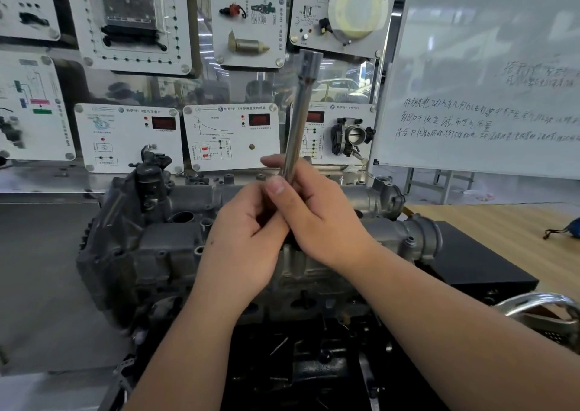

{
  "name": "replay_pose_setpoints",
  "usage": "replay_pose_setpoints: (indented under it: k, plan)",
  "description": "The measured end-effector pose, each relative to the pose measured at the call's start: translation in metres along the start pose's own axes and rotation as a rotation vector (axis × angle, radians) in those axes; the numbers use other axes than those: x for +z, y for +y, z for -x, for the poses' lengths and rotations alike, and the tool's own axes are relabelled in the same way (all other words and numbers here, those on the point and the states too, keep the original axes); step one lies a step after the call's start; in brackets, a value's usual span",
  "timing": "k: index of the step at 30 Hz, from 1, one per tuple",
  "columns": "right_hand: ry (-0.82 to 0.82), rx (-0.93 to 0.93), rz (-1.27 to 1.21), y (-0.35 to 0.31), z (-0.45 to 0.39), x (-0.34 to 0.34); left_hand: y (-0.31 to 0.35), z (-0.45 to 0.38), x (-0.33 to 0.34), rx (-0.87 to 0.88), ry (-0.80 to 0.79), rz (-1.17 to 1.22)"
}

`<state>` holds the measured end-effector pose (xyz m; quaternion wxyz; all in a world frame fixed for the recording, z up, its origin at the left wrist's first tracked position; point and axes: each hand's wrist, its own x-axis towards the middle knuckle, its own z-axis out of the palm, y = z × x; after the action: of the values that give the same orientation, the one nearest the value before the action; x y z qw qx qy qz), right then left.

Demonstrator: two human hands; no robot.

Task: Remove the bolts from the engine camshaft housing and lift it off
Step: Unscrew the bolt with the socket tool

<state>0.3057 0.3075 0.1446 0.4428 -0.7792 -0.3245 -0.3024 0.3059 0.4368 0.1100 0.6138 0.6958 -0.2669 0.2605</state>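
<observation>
Both hands meet in the middle of the view, above the engine. The right hand (317, 219) has its fingers curled round the lower part of a long socket extension (299, 118), which stands nearly upright with a slight lean, its square end at the top. The left hand (248, 231) is curled against the same spot from the other side; its fingers seem to grip the bottom of the tool, but what exactly they pinch is hidden between the two hands.

The camshaft housing (169, 241) lies directly under the hands, on top of the engine, which sits on the bench (489, 231). It is a grey cast metal part with many bosses and openings. I cannot tell from here which bolts are still in place.

I judge the housing to be stiff and quite heavy for its size, so it will not bend, but it can chip or be scratched on its sealing face if it is dropped or levered. The surface looks dull and possibly oily, so it may be slippery. The best hold is probably with two hands, one at each end, under the solid cast edges, lifting it straight upward. The thin sensor parts at the left end are not a good place to hold.
</observation>
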Motion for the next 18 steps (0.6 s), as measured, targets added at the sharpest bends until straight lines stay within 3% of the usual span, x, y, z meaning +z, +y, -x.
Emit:
replay_pose_setpoints:
  k: [5,10,15,18]
  plan:
    - [0.066,0.002,-0.016,-0.002,0.002,0.0,-0.002,-0.002,0.003,0.005,0.014,0.004]
    - [0.049,0.077,-0.095,-0.01,0.001,0.003,-0.002,-0.003,0.0,0.03,-0.111,-0.015]
    - [-0.054,0.167,-0.101,-0.017,-0.005,-0.012,0.002,-0.005,-0.002,0.045,-0.079,-0.044]
    - [0.035,0.137,-0.129,-0.032,-0.016,-0.022,0.003,-0.004,0.001,0.036,-0.043,-0.03]
